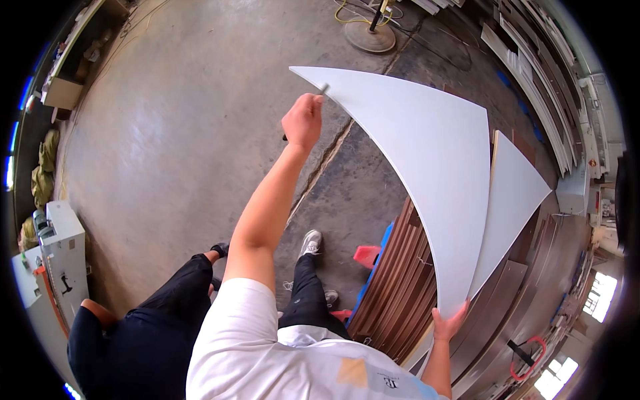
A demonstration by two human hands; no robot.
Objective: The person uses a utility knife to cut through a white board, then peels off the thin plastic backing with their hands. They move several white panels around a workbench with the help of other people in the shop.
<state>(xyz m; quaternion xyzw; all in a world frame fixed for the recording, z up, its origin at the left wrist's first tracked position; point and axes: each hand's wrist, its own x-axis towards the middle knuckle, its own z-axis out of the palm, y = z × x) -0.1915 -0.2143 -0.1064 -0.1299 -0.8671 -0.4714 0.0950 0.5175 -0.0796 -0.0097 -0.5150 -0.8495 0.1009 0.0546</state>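
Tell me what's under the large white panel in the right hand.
Past the curved left edge of the large white panel, stacked brown slats show; past its right edge, a second white panel. Whatever lies directly beneath is covered.

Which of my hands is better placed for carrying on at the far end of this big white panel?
Probably your left hand: it holds a small grey tool by the far corner of the white panel. Your right hand grips the near end.
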